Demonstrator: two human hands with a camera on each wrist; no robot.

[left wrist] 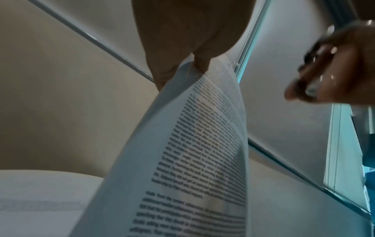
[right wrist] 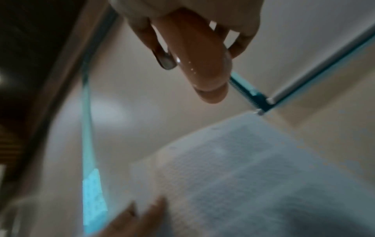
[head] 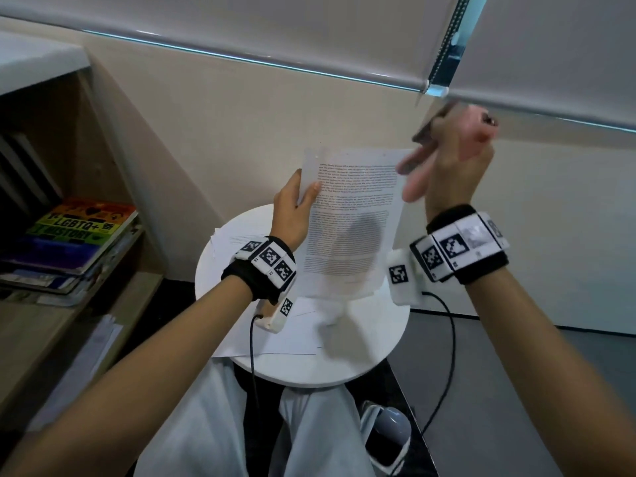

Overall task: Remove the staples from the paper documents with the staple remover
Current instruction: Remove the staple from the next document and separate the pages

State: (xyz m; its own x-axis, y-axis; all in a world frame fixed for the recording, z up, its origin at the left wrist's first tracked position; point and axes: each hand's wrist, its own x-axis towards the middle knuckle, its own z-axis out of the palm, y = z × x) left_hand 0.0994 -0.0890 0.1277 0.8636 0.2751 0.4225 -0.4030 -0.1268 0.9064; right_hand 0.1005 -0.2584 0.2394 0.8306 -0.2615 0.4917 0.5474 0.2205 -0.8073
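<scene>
My left hand (head: 298,198) pinches the left edge of a printed paper document (head: 351,222) and holds it upright above the round white table (head: 378,352). My right hand (head: 457,160) is raised by the sheet's top right corner, blurred, and grips a pink staple remover (head: 481,127) with metal jaws; it is clear of the paper. In the left wrist view the page (left wrist: 192,144) curves up to my fingers (left wrist: 182,52), with the staple remover (left wrist: 316,73) at the right. The right wrist view shows the pink handle (right wrist: 194,56) above the sheet (right wrist: 243,168). I can make out no staple.
Loose white sheets (head: 292,335) lie on the table under the held document. A wooden shelf with stacked books (head: 79,232) stands at the left. Roller blinds (head: 344,36) hang behind. A grey and white object (head: 385,432) sits on the floor beside my knees.
</scene>
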